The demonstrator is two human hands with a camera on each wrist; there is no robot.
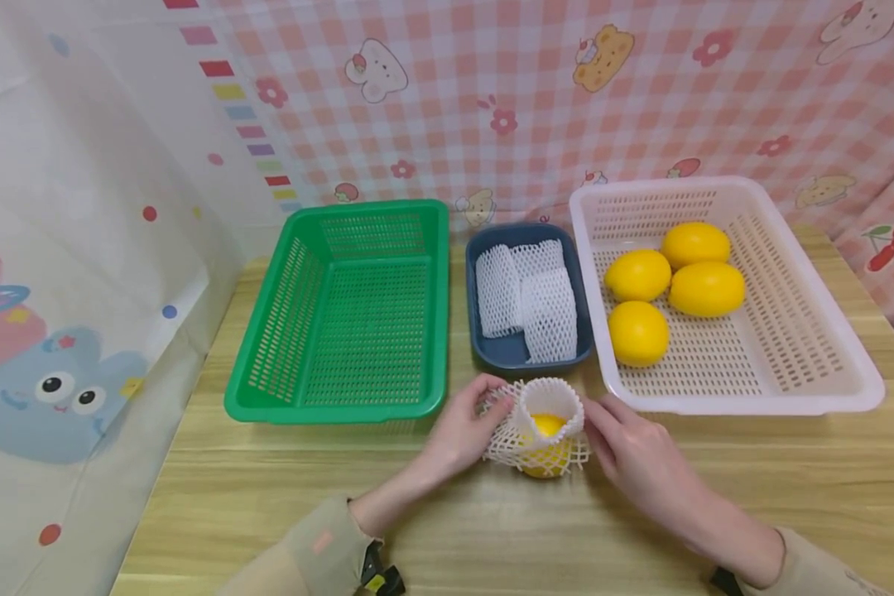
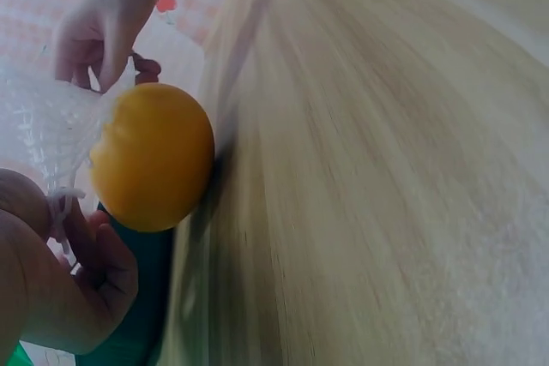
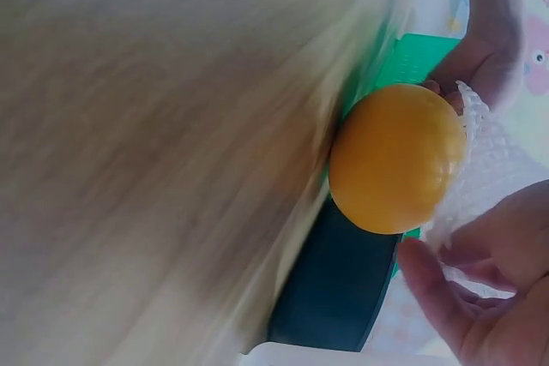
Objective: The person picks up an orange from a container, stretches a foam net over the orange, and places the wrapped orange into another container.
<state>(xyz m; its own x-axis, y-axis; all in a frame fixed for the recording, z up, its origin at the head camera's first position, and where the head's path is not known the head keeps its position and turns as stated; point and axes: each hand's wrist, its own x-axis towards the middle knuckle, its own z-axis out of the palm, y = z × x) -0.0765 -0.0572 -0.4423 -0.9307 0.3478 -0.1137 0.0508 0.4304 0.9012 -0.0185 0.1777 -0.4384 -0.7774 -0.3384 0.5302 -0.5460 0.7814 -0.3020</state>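
Observation:
A yellow lemon (image 1: pixel 548 425) stands on the table in front of me, its upper part inside a white foam net sleeve (image 1: pixel 505 444). The net's upper end is folded into an open collar, and its lower edge flares around the fruit. My left hand (image 1: pixel 460 428) pinches the net on the left side. On the opposite side, my right hand (image 1: pixel 646 457) pinches the net's edge between thumb and fingers. Both wrist views show the lower part of the lemon (image 2: pixel 156 160) bare below the net. The right fingertips (image 3: pixel 422 255) are close beside the fruit in the right wrist view.
A green basket (image 1: pixel 436 331) with nothing in it stands at the left. Behind the lemon, a dark blue tray (image 1: pixel 478 352) holds several folded foam nets (image 1: pixel 550 310). At the right, a white basket (image 1: pixel 812 331) holds several lemons (image 1: pixel 708 290). A patterned cloth (image 1: pixel 447 116) hangs behind.

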